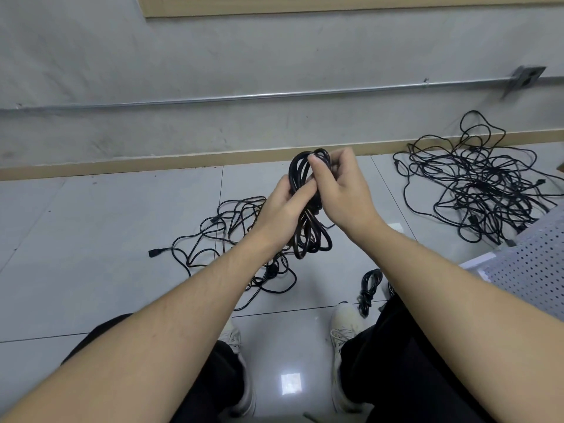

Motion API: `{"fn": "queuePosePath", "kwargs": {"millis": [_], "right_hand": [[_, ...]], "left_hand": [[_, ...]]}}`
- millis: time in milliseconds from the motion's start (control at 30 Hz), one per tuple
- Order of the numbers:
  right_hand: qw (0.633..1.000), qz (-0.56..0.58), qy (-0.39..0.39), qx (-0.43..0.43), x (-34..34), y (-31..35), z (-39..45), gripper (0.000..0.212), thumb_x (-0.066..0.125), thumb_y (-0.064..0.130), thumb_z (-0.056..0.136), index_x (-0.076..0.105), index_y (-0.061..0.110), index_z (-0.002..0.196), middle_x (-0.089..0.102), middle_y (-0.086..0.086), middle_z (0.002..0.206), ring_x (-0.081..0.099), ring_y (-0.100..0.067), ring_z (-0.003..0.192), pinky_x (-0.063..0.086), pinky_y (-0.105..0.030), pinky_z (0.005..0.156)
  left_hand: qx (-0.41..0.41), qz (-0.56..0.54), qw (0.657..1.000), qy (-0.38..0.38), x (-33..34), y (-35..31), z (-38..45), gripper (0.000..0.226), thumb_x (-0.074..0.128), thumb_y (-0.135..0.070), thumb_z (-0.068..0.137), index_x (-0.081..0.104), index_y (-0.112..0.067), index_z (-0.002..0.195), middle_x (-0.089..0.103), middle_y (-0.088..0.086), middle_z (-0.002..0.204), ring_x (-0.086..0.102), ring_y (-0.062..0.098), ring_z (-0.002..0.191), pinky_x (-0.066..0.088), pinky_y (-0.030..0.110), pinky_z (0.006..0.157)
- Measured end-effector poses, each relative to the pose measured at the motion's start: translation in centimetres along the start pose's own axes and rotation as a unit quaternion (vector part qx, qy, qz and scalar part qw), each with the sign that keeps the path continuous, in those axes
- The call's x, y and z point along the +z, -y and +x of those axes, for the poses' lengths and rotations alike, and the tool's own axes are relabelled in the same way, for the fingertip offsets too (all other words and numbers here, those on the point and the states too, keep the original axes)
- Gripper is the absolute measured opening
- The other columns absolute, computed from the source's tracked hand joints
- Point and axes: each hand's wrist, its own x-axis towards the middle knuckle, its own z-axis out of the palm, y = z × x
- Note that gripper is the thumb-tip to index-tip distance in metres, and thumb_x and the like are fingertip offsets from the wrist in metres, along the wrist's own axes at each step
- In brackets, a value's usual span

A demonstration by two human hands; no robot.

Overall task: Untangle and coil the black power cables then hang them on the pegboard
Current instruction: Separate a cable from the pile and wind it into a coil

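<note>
At frame centre, the left hand (282,213) is gripping a coiled cable (308,206) while the right hand (341,190) is pinching its top loops, probably wrapping the end; hanging comes next. Tangled cables (476,178) are lying at right on the floor (91,239).

Workshop-like room: bare wall conduit (274,94), tiled floor (91,239).

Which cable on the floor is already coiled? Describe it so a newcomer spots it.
Start at the person's right shoe on the tiled floor. Just beyond its toe lies the small coiled cable. Unlike the loose tangle to the left and the big pile by the wall, it is a tight, wrapped bundle.
</note>
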Motion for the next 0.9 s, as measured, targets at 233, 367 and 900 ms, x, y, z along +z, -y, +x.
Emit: {"fn": "queuePosePath", "kwargs": {"millis": [233, 367, 900], "right_hand": [[0.998, 0.015, -0.001, 0.068, -1.3, -0.3, 1.1, 0.025, 0.066, 0.033, 0.098, 0.048, 0.022, 0.086, 0.054, 0.006, 0.069, 0.056, -0.014, 0.067, 0.048, -0.037, 0.070], [0.959, 0.155, 0.160, 0.173, -3.5, -1.1, 1.2, 0.017, 0.069, 0.020, 0.096, 0.058, 0.015, 0.108, 0.068, 0.005, 0.087, 0.067, -0.012, 0.083, 0.053, -0.035, 0.080], [0.984, 0.053, 0.088, 0.142, -9.7, -3.9, 2.0, 0.023, 0.067, 0.006, 0.095, 0.047, 0.016, 0.090, 0.054, 0.002, 0.076, 0.057, -0.009, 0.064, 0.049, -0.031, 0.068]], "left_hand": [[0.005, 0.137, 0.989, 0.059, -0.2, 1.1, 0.6, 0.060, 0.081, -0.052, 0.069, 0.061, -0.028, 0.120, 0.074, -0.010, 0.108, 0.070, 0.007, 0.103, 0.054, 0.035, 0.097], [0.003, 0.212, 0.977, 0.037, -0.3, 1.1, 1.2, 0.058, 0.076, -0.059, 0.070, 0.057, -0.032, 0.118, 0.071, -0.012, 0.106, 0.068, 0.007, 0.103, 0.055, 0.040, 0.098], [-0.022, 0.318, 0.947, 0.037, 7.3, 1.5, 2.5, 0.041, 0.067, -0.069, 0.078, 0.059, -0.036, 0.101, 0.073, -0.007, 0.091, 0.068, 0.008, 0.081, 0.057, 0.035, 0.078]]}}
